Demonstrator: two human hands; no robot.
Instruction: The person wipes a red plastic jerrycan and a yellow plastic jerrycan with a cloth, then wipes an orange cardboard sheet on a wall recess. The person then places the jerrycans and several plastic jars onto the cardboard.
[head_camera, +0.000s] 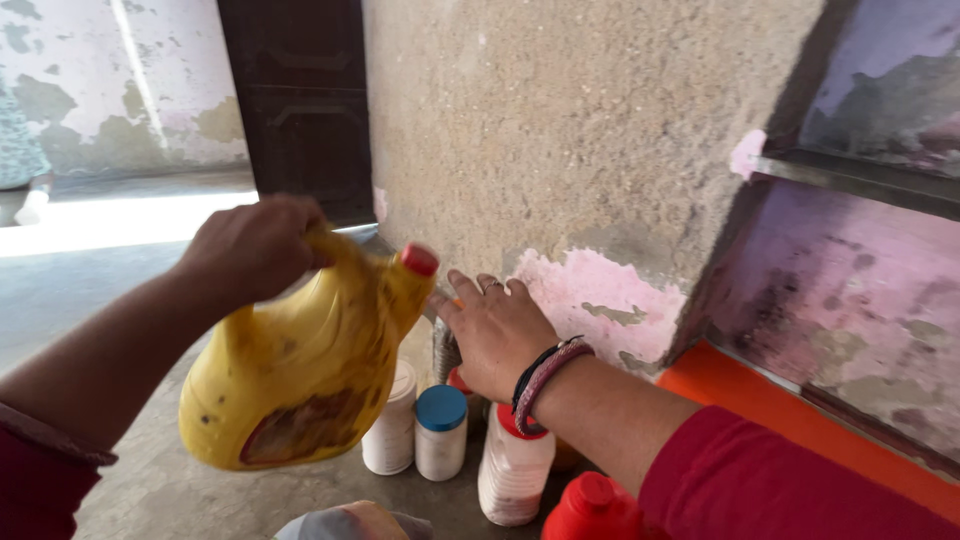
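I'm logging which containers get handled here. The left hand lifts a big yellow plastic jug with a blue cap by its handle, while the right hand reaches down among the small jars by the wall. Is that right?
Not quite: the head view shows the big yellow plastic jug has a red cap, not blue. The blue lid sits on a small white jar below. The left hand does lift the jug by its handle, and the right hand reaches down among the jars by the wall.

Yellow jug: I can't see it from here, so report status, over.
Left hand grips the yellow jug by its handle, tilted, red cap on. Right hand reaches among the jars; grip hidden. White blue-lidded jar stands below.
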